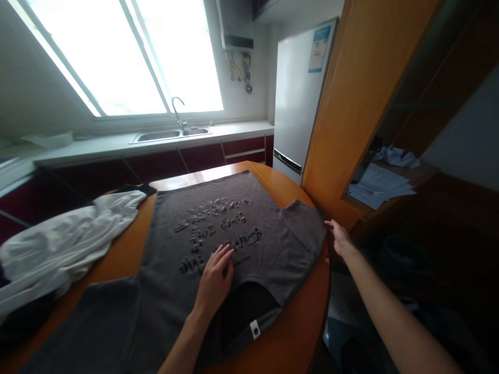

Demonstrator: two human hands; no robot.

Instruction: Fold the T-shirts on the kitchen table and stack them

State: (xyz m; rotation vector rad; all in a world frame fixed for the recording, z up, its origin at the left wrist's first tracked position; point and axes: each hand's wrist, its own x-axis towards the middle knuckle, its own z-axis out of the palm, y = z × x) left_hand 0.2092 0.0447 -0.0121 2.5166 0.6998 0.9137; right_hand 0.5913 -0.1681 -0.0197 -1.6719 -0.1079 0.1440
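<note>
A dark grey T-shirt with black lettering lies spread front up, its neckline and white label toward me. Palm down on its chest, across the print, rests my left hand, fingers stretched out and holding nothing. At the right edge of the shirt, my right hand pinches the end of the short sleeve between finger and thumb. The other sleeve reaches toward the lower left and runs over the table.
The shirt lies on a rounded orange wooden table. White clothing is heaped at its left side. Beyond are a sink, a counter and a fridge. Papers lie on a shelf at right.
</note>
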